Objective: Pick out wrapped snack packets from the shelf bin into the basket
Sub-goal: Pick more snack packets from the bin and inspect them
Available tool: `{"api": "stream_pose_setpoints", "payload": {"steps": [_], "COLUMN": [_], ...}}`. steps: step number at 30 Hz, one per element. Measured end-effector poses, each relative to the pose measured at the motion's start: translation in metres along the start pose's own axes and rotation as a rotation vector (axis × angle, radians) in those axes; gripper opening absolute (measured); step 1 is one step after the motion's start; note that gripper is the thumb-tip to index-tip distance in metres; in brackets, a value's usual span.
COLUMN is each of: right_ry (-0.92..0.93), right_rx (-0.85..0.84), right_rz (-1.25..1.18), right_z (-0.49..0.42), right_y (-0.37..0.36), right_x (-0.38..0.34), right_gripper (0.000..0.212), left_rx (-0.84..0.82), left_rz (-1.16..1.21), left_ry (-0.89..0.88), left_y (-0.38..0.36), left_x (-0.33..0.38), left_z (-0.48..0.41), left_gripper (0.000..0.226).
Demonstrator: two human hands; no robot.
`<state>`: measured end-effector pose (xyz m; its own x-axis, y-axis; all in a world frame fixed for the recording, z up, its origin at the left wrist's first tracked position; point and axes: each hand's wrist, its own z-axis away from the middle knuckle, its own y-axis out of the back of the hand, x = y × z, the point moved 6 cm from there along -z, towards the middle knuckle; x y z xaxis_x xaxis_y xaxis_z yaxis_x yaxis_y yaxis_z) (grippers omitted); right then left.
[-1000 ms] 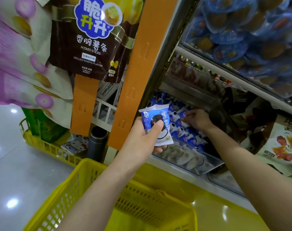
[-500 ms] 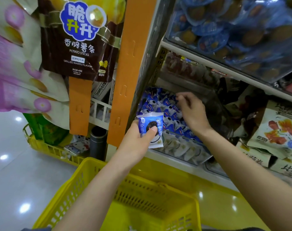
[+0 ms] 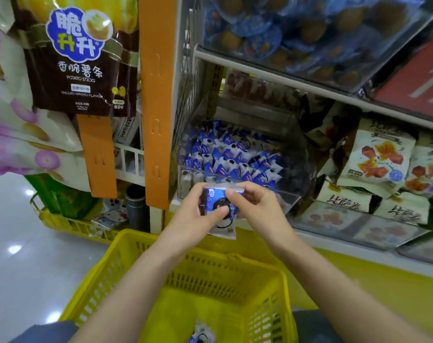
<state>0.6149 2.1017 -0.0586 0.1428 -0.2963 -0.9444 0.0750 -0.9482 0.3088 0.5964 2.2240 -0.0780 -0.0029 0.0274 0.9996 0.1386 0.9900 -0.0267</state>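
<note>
A blue-and-white wrapped snack packet (image 3: 222, 227) with a dark cookie picture hangs just above the far rim of the yellow basket (image 3: 126, 246). My left hand (image 3: 190, 219) grips it from the left, thumb across its front. My right hand (image 3: 260, 209) pinches its top right edge. Behind my hands a clear shelf bin (image 3: 288, 198) holds several more packets of the same kind (image 3: 230, 157). Another packet (image 3: 201, 334) lies on the basket's floor at the bottom edge of the view.
An orange hanging strip (image 3: 158, 95) with a brown potato-stick bag (image 3: 79, 58) stands left of the bin. Beige snack bags (image 3: 381, 157) fill the shelf to the right, and blue-lidded cups (image 3: 284, 28) sit on the shelf above. A second yellow basket (image 3: 69, 224) rests on the floor at left.
My right hand came out of the bin and joined my left hand on the packet. Both hands and the packet dropped lower, toward the basket.
</note>
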Motion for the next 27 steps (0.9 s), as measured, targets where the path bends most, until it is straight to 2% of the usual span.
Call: {"api": "stream_pose_setpoints", "payload": {"steps": [2,5,7,12,14,16,18,22,27], "right_ry": [-0.006,0.014,0.033,0.067,0.171,0.364,0.44,0.209,-0.147], "right_rx": [0.005,-0.013,-0.04,-0.023,0.003,0.039,0.051,0.103,0.117], "right_rz": [0.034,0.026,-0.005,0.048,0.242,0.608,0.723,0.385,-0.218], "right_z": [0.003,0.005,0.007,0.007,0.009,0.013,0.015,0.007,0.002], "right_y": [-0.002,-0.006,-0.008,-0.007,-0.005,-0.006,-0.008,0.004,0.015], "right_x": [0.006,0.007,0.008,0.009,0.005,-0.004,-0.008,-0.003,0.01], "right_gripper": [0.016,0.008,0.013,0.015,0.009,0.003,0.009,0.008,0.013], "left_rx": [0.056,0.134,0.173,0.206,0.204,0.193,0.187,0.143,0.156], "left_rz": [0.016,-0.003,-0.032,-0.067,-0.095,-0.12,-0.127,-0.082,0.022], "left_ry": [-0.009,-0.011,-0.023,0.017,0.048,0.069,0.073,0.072,0.112], "left_y": [0.002,0.006,0.008,0.009,0.009,0.009,0.008,0.008,0.013], "left_x": [0.0,-0.002,-0.002,-0.004,-0.007,-0.01,-0.01,-0.006,-0.005], "left_z": [0.001,0.001,0.001,-0.003,-0.004,-0.003,-0.002,-0.001,0.0], "left_gripper": [0.018,0.014,0.015,0.015,0.015,0.016,0.016,0.014,0.03]}}
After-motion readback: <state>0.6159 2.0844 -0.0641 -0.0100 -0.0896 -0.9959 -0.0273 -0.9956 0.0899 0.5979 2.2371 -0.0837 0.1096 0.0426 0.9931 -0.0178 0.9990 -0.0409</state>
